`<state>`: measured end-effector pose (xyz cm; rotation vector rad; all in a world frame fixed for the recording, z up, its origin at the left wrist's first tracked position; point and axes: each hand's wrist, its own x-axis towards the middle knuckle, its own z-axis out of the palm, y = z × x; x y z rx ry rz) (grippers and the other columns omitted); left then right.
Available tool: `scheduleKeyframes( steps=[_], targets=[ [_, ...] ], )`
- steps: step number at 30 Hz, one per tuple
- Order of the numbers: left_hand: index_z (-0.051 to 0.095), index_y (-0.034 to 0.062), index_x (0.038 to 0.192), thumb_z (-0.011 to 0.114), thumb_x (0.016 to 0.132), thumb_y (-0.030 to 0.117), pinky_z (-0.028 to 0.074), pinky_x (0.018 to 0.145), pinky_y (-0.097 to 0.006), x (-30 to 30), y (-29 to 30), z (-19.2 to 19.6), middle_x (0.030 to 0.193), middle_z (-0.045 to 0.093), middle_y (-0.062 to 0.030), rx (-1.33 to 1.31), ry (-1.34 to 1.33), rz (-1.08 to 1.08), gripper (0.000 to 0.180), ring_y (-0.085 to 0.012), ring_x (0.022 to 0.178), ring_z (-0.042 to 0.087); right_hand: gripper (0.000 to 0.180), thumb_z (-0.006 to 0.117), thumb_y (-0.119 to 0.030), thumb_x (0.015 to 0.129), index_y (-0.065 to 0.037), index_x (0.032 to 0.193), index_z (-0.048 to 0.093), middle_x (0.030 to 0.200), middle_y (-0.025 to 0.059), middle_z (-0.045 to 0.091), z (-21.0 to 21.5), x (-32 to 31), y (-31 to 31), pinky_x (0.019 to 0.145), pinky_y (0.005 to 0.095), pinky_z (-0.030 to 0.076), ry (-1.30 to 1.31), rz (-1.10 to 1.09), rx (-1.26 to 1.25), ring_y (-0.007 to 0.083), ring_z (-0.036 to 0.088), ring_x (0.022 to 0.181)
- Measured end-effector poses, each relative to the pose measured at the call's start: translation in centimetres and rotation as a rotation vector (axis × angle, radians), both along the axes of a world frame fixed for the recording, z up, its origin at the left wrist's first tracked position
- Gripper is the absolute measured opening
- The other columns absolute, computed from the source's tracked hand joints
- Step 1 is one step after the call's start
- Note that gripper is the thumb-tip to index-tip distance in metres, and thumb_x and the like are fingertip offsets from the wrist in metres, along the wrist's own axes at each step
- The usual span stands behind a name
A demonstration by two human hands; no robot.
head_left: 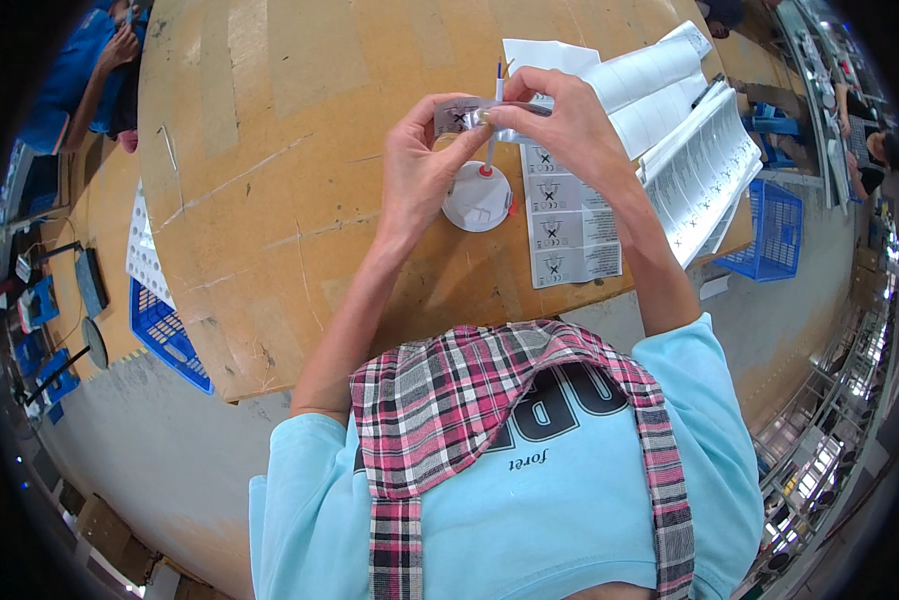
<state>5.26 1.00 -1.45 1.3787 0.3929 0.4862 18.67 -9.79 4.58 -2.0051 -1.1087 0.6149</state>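
Note:
Over the table, my left hand [419, 163] and my right hand [572, 122] meet with closed fingers, pinching a silver printed label [460, 115] between them. The label lies across a thin white cable [491, 150]; whether it sticks to the cable I cannot tell. Coloured wire ends [501, 70] point up beyond my fingers. Down from there, the cable runs to a red grommet on a white round disc [477, 205], which rests on the table below my hands. Just right of the disc lies a sheet of silver labels [574, 240], its upper part hidden by my right hand and forearm.
Long curled label sheets [705, 165] cover the table's right side. Blue plastic baskets stand beyond the right edge [770, 235] and the left edge [160, 330]. A person in blue [75, 85] is at the far left. Scuffed tape marks the brown tabletop [260, 240].

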Motion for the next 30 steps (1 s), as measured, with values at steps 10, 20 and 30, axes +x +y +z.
scheduleKeyframes(
  steps=[10,20,30],
  targets=[
    [0.017,-0.0064,0.141,0.071,0.082,0.013,0.052,0.076,-0.029,0.0,-0.6,-0.1,0.095,0.066,-0.0146,0.107,0.028,0.177,0.082,-0.0203,0.084,0.065,0.025,0.070,-0.021,0.082,0.003,0.083,0.062,0.076,0.0083,0.065,-2.2,-0.7,-1.2,0.066,0.0259,0.049,0.187,-0.263,0.175,0.0123,0.060,0.072],
    [0.045,-0.0036,0.127,0.068,0.083,0.010,0.051,0.068,-0.024,0.2,0.0,0.3,0.085,0.067,-0.0092,-0.013,0.160,0.007,0.052,-0.0124,0.075,0.064,0.025,0.070,-0.021,0.082,0.003,0.080,0.061,0.071,0.0060,0.063,-2.0,-1.5,-1.4,0.060,0.0227,0.045,0.293,-0.295,0.163,0.0101,0.058,0.067],
    [0.053,0.0001,0.122,0.051,0.094,0.016,0.051,0.076,-0.025,1.6,3.6,0.1,0.102,0.064,-0.0078,-0.237,0.168,-0.316,0.033,-0.0106,0.089,0.062,0.023,0.071,-0.024,0.078,-0.002,0.083,0.068,0.091,0.0027,0.061,-1.2,0.0,-2.3,0.075,0.0275,0.045,-0.052,-0.059,0.175,0.0182,0.052,0.092]
  ],
)
